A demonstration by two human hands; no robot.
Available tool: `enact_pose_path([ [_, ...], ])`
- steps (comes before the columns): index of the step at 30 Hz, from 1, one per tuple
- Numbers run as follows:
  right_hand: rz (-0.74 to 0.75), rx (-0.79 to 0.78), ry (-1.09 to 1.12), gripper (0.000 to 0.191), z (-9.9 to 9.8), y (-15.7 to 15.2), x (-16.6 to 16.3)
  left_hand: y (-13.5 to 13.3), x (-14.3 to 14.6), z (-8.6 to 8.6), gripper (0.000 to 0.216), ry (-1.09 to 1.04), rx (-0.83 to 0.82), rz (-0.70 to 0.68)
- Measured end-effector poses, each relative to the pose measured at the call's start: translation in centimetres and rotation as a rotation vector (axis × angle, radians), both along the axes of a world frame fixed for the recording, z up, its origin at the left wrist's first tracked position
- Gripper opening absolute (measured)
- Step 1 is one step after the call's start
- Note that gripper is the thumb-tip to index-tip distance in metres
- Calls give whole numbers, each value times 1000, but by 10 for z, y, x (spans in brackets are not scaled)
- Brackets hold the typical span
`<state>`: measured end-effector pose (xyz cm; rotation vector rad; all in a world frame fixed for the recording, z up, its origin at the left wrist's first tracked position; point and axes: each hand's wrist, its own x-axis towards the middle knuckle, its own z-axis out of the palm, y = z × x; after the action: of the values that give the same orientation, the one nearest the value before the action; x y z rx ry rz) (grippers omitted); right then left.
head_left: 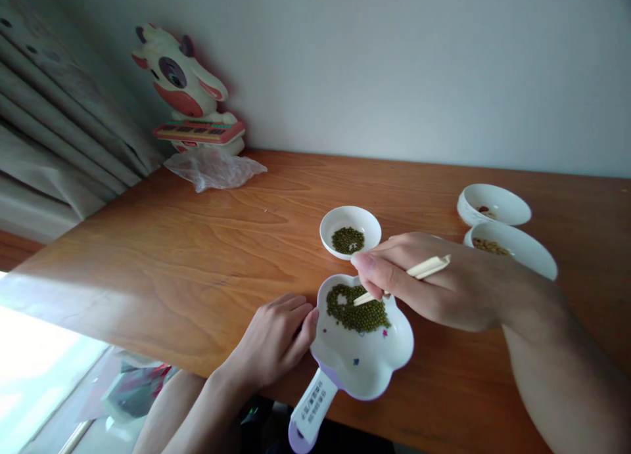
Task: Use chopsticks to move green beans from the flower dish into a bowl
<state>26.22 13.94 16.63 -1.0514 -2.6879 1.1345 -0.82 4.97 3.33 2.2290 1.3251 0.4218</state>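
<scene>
A flower-shaped white dish with a lilac rim and handle (389,362) sits at the near edge of the wooden table (197,244) and holds a heap of green mung beans (357,313). My right hand (434,283) is closed on pale chopsticks (419,270), whose tips dip into the beans. My left hand (276,339) rests on the table with curled fingers, thumb pressed against the dish's left rim. Just behind stands a small round white bowl (350,221) with some green beans in it.
Two more white bowls stand at the right: one (493,204) with a few reddish bits, one (513,250) with yellowish beans. A cow-shaped toy (190,89) and a crumpled clear plastic bag (214,168) lie at the back left by the wall. A curtain hangs on the left.
</scene>
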Motion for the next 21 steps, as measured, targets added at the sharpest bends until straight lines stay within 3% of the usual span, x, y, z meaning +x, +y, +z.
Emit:
enact_pose_path([
  [9, -27, 12, 21, 51, 0, 0, 3, 1, 1, 0, 43, 6, -14, 6],
  [21, 49, 43, 33, 51, -2, -1, -7, 0, 0, 2, 43, 0, -25, 4],
])
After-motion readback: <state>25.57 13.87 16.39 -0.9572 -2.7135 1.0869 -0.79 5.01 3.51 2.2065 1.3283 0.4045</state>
